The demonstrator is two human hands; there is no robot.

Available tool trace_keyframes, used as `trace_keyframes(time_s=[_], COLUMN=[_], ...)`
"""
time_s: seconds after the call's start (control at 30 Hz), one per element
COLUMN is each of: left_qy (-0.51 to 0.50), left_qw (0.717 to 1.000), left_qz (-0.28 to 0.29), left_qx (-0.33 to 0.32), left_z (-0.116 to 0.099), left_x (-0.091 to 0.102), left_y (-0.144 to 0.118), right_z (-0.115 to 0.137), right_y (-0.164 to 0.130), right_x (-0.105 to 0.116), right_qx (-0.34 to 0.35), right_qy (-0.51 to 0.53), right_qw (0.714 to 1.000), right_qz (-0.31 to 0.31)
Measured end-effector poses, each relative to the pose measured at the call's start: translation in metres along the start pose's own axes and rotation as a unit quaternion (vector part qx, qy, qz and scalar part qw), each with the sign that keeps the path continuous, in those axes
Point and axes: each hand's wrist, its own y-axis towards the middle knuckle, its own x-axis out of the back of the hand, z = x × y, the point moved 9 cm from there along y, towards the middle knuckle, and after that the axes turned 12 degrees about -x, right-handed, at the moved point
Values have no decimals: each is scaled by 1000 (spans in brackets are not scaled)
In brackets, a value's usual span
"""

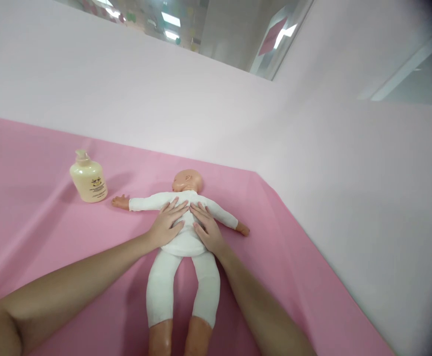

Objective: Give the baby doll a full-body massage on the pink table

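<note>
A baby doll (pixel 182 242) in a white cloth suit lies face down, its head turned to the left and its arms stretched out sideways. My left hand (pixel 167 223) rests flat on the left side of the doll's upper back, fingers spread. On the right side of the same back lies my right hand (pixel 207 228), its fingers stretched out and pointing towards the doll's head. Between the two hands a narrow strip of white cloth shows. The doll's feet are cut off by the lower edge of the view.
A cream pump bottle (pixel 90 180) stands upright to the left, beyond the doll's outstretched hand. Pink cloth (pixel 53 232) covers the table, with folds on the left. White walls (pixel 127 99) rise behind and to the right, and a window (pixel 216 34) is set in the back one.
</note>
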Motion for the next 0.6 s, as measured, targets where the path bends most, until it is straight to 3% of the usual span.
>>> trace_keyframes(time_s=[0.33, 0.6], left_qy=[7, -39], left_qw=[999, 977], left_qz=[-7, -24], left_qx=[-41, -207], left_z=[-13, -47], left_x=[4, 14], left_y=[-1, -4], right_z=[17, 35], right_y=[-6, -13], right_x=[13, 15], right_qx=[80, 135], right_qy=[46, 61], right_qw=[994, 988], right_qz=[-67, -53])
